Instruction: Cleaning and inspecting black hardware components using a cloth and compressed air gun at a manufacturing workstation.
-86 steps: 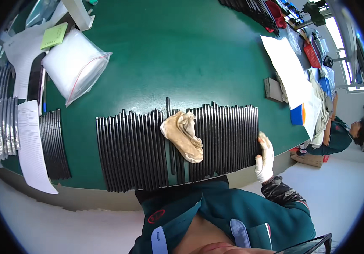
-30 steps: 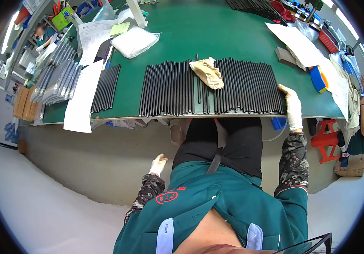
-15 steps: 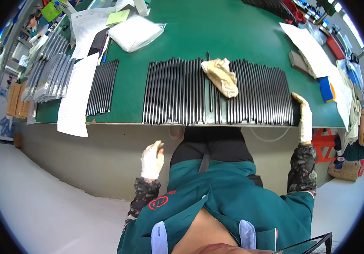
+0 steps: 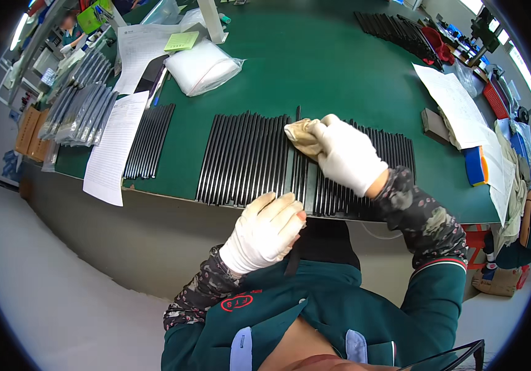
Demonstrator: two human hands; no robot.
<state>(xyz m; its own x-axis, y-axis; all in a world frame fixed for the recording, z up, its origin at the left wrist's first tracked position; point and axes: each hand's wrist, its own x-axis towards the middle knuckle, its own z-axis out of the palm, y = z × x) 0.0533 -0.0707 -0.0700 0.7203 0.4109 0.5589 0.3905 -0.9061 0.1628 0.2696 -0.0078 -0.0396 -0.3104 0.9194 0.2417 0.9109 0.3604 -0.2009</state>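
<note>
Slim black rods lie side by side in a long row at the table's front edge, with a narrow gap in the middle. One rod in that gap sticks out farther back than its neighbours. My right hand, in a white glove, reaches across the right part of the row and grips a crumpled yellowish cloth over the gap. Gloved as well, my left hand is at the table's front edge by the near rod ends, fingers stretched out and nothing seen in it. Whether it touches the rods I cannot tell.
A smaller group of rods lies at left beside a printed sheet. Behind are a white plastic-wrapped bundle and bagged rods. At right are a grey block, a blue-orange sponge and papers.
My right hand has come from the row's right end to the cloth and taken hold of it. My left hand has risen from below the table to its front edge.
</note>
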